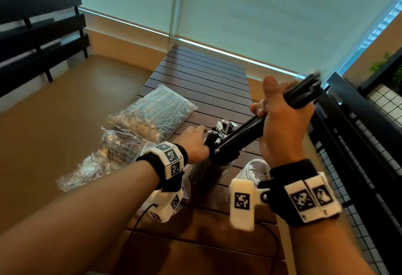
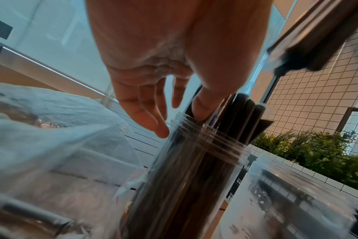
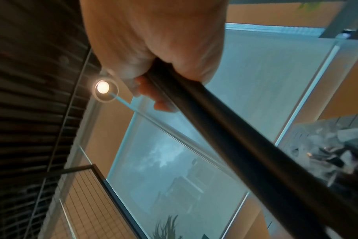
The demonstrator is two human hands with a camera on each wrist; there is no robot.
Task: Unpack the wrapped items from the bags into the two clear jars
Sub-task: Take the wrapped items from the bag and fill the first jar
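My right hand (image 1: pixel 282 122) grips a bundle of long black wrapped items (image 1: pixel 243 132) and holds it tilted, its lower end just above a clear jar (image 1: pixel 208 172) packed with more black items. In the right wrist view the bundle (image 3: pixel 245 153) runs down from my fist (image 3: pixel 153 48). My left hand (image 1: pixel 194 142) reaches to that jar's mouth; in the left wrist view its fingers (image 2: pixel 153 105) are straight and the thumb touches the items standing in the jar (image 2: pixel 184 177). A second clear jar (image 1: pixel 252 170) (image 2: pixel 286 202) stands to the right and looks empty.
On the dark slatted table (image 1: pixel 202 78), a full clear bag (image 1: pixel 156 113) lies at the left, and crumpled clear bags (image 1: pixel 104 159) lie nearer me. A black mesh railing (image 1: pixel 359 133) runs along the right. A dark bench (image 1: pixel 39 31) stands far left.
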